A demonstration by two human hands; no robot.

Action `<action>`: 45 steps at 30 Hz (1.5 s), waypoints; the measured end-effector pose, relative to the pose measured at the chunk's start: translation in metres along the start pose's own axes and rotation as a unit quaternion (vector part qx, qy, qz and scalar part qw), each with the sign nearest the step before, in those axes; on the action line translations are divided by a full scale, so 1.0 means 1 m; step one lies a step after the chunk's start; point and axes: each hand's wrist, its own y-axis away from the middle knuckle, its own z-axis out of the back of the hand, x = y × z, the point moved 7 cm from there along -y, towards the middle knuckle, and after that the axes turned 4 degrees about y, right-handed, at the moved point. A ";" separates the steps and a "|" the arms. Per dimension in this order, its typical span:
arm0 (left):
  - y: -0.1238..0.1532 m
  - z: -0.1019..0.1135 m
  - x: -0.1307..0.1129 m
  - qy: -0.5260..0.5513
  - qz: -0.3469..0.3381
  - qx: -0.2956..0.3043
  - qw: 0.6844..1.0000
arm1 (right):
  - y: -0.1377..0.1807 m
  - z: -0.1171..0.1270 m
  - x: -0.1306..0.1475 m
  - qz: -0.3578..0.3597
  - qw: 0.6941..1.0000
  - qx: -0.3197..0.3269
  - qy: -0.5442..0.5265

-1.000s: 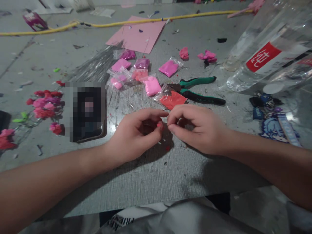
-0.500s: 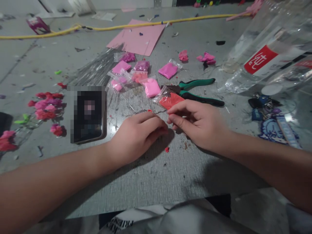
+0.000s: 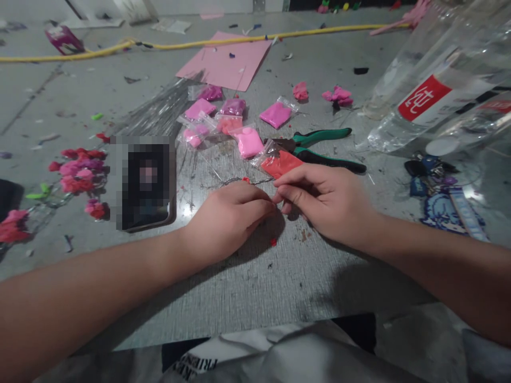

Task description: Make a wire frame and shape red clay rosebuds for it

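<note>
My left hand (image 3: 229, 218) rests on the grey table (image 3: 259, 287), fingers curled shut around something small and red that I cannot make out. My right hand (image 3: 323, 199) pinches one end of a thin silver wire (image 3: 247, 182) that runs leftward above my left fingers and carries a small red bit. The two hands' fingertips almost touch. Just behind them lies a clear bag of red pieces (image 3: 281, 162). A red crumb (image 3: 273, 242) lies on the table under the hands.
Green-handled pliers (image 3: 319, 146) lie behind my right hand. Several bags of pink pieces (image 3: 247, 141) and a pink sheet (image 3: 227, 61) sit further back. A phone (image 3: 146, 183) and small finished flowers (image 3: 77, 175) lie left. A large clear water bottle (image 3: 431, 90) and keys (image 3: 433, 170) are right.
A second ago both hands were curled together with no wire showing. Now the right hand holds the wire out to the left above my left fingers, and the left hand has lowered.
</note>
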 end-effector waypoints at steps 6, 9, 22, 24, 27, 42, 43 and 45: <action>0.001 -0.003 0.004 -0.002 0.051 0.030 0.998 | 0.000 0.010 0.011 0.052 0.993 -0.043 0.092; 0.000 0.012 0.001 0.006 0.072 -0.043 0.996 | 0.001 0.011 0.015 0.070 0.991 -0.052 0.101; 0.010 -0.005 0.019 0.500 0.377 -0.024 0.780 | 0.016 0.002 0.048 0.230 0.963 -0.006 0.137; 0.011 -0.008 0.018 0.519 0.382 -0.016 0.765 | 0.015 0.001 0.046 0.228 0.964 0.002 0.135; 0.012 -0.010 0.015 0.541 0.390 -0.015 0.745 | 0.016 -0.001 0.045 0.235 0.962 0.010 0.136; 0.014 -0.012 0.009 0.536 0.403 0.006 0.742 | 0.011 0.000 0.042 0.229 0.971 0.043 0.043; 0.014 -0.011 0.009 0.527 0.399 0.007 0.751 | 0.009 0.000 0.039 0.200 0.978 0.053 0.021; 0.011 -0.006 0.008 0.500 0.383 0.005 0.777 | 0.005 -0.003 0.031 0.118 0.989 0.083 -0.041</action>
